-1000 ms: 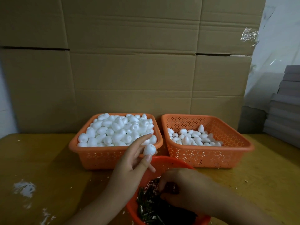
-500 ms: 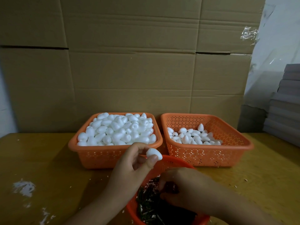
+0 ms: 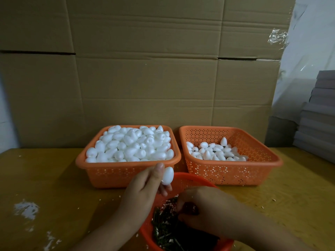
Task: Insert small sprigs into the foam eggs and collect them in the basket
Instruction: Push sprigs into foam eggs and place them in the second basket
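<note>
Holding one foam egg [image 3: 167, 175] upright between thumb and fingertips, the left hand [image 3: 143, 189] hung just above the far rim of the round orange bowl [image 3: 188, 180], near the front wall of the full left basket [image 3: 126, 174]. The egg was pinched at its sides, with one end left bare and turned up, which was the right way to present it for a sprig. The right hand [image 3: 208, 209] was down among the dark sprigs [image 3: 166, 230] in the bowl, fingers curled in the pile; whether it had actually pinched a single sprig could not be told, since the fingertips were buried.

Doing this step well probably meant drawing out only one short sprig, gripped close to its tip so it would not bend, and bringing it to the egg's end rather than moving the egg far. The left pinch looked light, and it likely needed to stay so: foam dents easily, and white crumbs [image 3: 27, 209] already lay on the yellow table [image 3: 54, 178]. Pushing straight along the egg's long axis would be the safer line; an angled push might split the side.

The right basket [image 3: 235, 176], partly filled with finished eggs [image 3: 213, 151], stood just beyond the bowl, well placed for the drop.
</note>
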A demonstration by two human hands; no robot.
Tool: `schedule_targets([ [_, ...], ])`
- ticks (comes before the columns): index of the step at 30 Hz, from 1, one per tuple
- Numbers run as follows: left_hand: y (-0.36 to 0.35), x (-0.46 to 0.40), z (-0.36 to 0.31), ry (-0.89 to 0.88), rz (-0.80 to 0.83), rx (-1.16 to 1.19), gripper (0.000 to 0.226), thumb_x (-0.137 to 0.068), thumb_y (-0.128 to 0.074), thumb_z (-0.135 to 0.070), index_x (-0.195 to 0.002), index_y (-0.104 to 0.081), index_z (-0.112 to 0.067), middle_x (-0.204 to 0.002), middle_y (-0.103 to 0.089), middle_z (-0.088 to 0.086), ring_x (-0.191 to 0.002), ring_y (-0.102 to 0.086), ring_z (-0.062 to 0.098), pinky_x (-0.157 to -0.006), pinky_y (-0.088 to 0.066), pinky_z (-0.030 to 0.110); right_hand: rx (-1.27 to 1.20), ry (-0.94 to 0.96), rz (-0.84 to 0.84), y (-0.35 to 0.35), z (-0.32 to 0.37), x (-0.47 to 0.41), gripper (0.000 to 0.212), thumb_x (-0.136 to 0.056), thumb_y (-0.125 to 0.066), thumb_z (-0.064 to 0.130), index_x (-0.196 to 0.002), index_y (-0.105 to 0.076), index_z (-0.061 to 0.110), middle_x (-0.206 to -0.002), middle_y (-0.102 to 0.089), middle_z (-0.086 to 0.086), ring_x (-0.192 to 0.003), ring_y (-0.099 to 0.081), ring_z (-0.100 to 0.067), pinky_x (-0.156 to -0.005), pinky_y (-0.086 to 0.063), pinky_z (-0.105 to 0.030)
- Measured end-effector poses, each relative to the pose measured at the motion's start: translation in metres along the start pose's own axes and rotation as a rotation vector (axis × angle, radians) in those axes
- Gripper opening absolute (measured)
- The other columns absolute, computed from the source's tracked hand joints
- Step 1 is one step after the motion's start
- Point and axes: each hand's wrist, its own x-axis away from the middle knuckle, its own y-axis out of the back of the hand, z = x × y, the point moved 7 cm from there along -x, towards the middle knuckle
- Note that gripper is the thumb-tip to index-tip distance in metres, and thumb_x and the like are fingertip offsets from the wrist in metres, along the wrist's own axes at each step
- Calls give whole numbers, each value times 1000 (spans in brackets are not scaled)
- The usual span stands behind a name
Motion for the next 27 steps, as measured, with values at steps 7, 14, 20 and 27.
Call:
schedule_targets([
  [7, -1, 0, -1, 9, 17, -45, 36, -76, -59, -61, -77, -66, -26, -71, -69, -2, -70, -65, 8, -68, -49, 17, -32, -8, -28, 4, 2, 0, 20, -88, -59, 41, -107, -62, 35, -105, -63, 18, -92, -48, 6, -70, -36, -1],
  [14, 1, -1, 3, 21, 28, -22, 28, -78, -77, -17, -87, -60, -37, -96, -72, -8, -94, -69, 8, -78, -52, 20, -38, -14, -37, 3, 1, 0, 19, -87, -61, 40, -106, -62, 36, -103, -64, 17, -87, -44, 11, -68, -35, 0],
  [20, 0, 1, -1, -16, 27, -74, 37, -77, -68, -31, -110, -67, -48, -112, -70, -12, -105, -66, 15, -94, -54, 39, -30, -10, -40, 2, -1, 0, 20, -87, -61, 42, -106, -62, 36, -104, -64, 19, -94, -46, 9, -69, -35, 0],
  [27, 0, 1, -1, -31, 37, -161, 45, -85, -70, -32, -121, -58, -56, -115, -63, -21, -113, -59, 2, -97, -46, 27, -39, -12, -29, 1, -1, 0, 20, -87, -60, 42, -106, -61, 38, -104, -64, 20, -84, -47, 10, -69, -35, 0],
])
